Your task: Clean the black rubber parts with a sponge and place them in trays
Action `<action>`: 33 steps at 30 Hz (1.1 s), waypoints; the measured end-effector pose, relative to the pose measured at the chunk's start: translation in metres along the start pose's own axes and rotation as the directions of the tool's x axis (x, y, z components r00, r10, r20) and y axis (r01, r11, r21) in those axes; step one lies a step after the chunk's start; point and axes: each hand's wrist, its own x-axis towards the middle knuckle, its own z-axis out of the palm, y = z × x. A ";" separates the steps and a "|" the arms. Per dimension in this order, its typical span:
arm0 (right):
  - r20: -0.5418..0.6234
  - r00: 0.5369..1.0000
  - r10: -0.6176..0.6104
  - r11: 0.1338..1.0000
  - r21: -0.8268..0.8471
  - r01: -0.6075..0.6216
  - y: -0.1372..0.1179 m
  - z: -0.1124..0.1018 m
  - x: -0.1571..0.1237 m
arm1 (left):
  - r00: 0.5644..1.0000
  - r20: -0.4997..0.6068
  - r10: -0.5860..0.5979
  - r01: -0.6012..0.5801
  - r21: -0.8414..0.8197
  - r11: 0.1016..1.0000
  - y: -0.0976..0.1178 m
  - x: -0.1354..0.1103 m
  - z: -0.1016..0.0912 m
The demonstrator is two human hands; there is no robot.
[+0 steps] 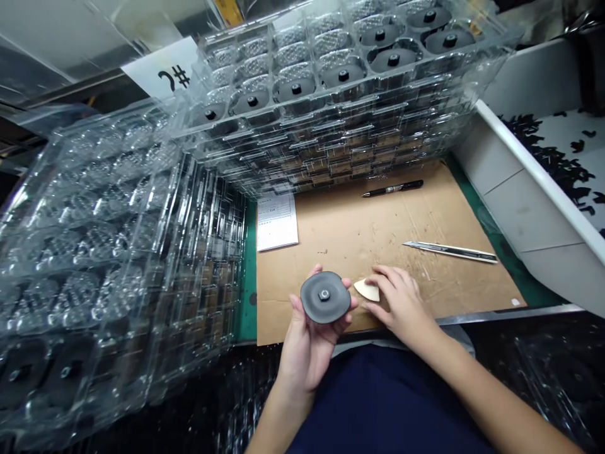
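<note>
My left hand holds a round dark grey disc with a small metal hub in its middle, face up over the near edge of the cardboard sheet. Its fingers wrap round the disc's rim. My right hand rests on the cardboard just right of the disc, fingertips pressed on a small cream-coloured wedge-shaped piece.
A stack of clear plastic trays holding several dark discs stands at the back; empty clear trays are piled on the left. A black pen, a utility knife and a paper slip lie on the cardboard. A white bin of small black parts stands right.
</note>
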 end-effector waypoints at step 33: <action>-0.078 0.952 -0.297 0.888 0.344 0.305 -0.080 -0.043 0.018 | 0.970 0.129 0.205 -0.205 -0.014 0.979 0.016 -0.027 -0.007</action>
